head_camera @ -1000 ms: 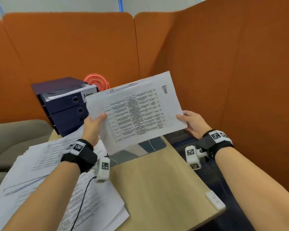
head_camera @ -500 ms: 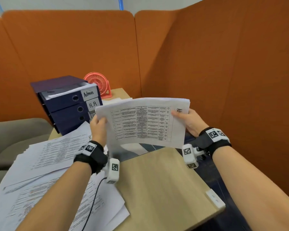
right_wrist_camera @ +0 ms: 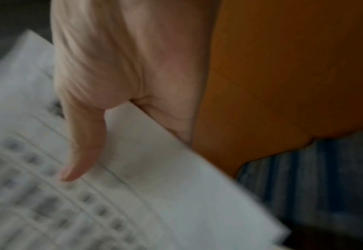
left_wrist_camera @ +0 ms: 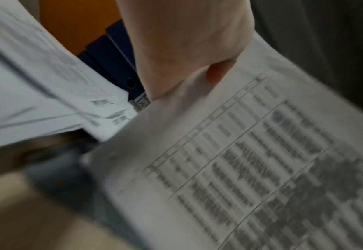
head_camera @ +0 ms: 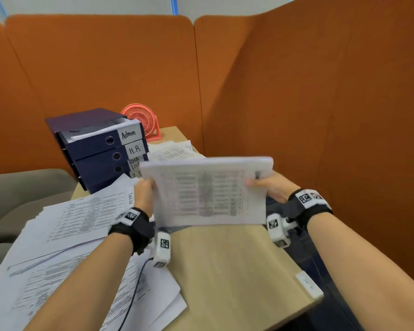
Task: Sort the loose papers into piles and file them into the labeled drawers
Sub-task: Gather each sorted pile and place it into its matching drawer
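Head view has my left hand [head_camera: 145,194] pinching the 9 o'clock edge of a stack of printed sheets [head_camera: 208,192], while my right hand [head_camera: 271,188] grips the 3 o'clock edge, so the stack hangs between my two hands, held clear above the wooden desk [head_camera: 227,266]. From the right wrist, my thumb [right_wrist_camera: 81,148] lies flat across the printed top face [right_wrist_camera: 133,194], with the rest of my fingers under the paper; the left wrist view is blurred, but my left hand [left_wrist_camera: 182,47] is closed on the sheet's edge [left_wrist_camera: 229,152] there. The drawer unit [head_camera: 98,149], labelled Admin, H.R and two partly hidden tags, sits at 11 o'clock from the stack, its top drawer standing open with paper in it. A pink fan [head_camera: 142,120] stands just behind the unit at 12 o'clock. Loose papers [head_camera: 65,247] spread across the desk at 8 o'clock under my left forearm, and a smaller pile [head_camera: 173,150] lies beyond the stack beside the drawers. Compared with a second ago, the stack has dropped from a raised, tilted hold facing me to a lower, flatter one, and it no longer covers the drawer labels.
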